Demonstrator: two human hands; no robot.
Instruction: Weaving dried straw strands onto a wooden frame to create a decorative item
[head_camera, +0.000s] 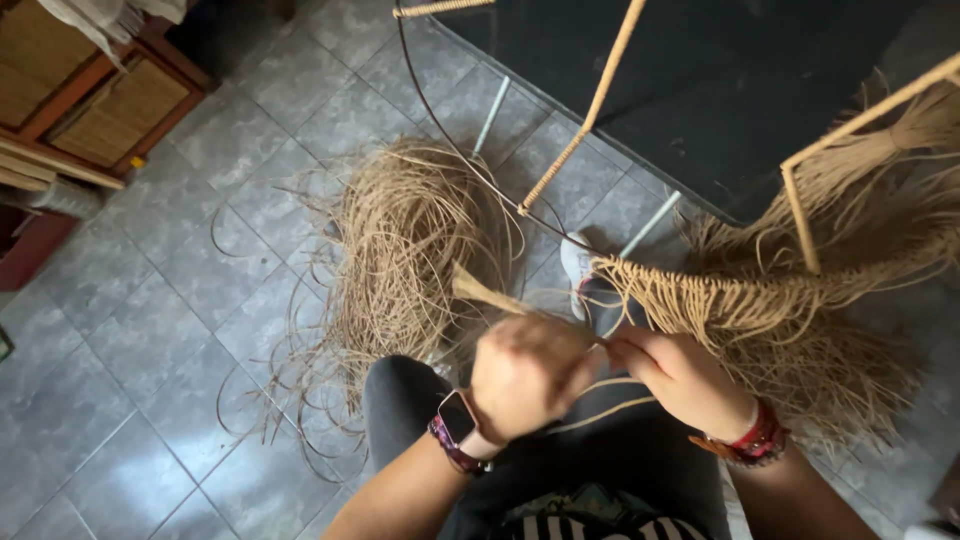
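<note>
My left hand (525, 372) is closed around a tan fibre strand (478, 290) whose flat end sticks out to the upper left. My right hand (680, 375) pinches the same strands just beside it, at the lower edge of a woven fringe (720, 295) hanging from a wire frame (800, 215) wrapped in tan cord. Both hands are close together above my lap. A smartwatch sits on my left wrist and red bracelets on my right.
A loose pile of tan fibre strands (400, 250) lies on the grey tiled floor (150, 330). A dark table top (720, 90) on pale legs stands ahead. Wooden furniture with woven panels (90, 90) is at the upper left. A shoe (575, 262) shows below the frame.
</note>
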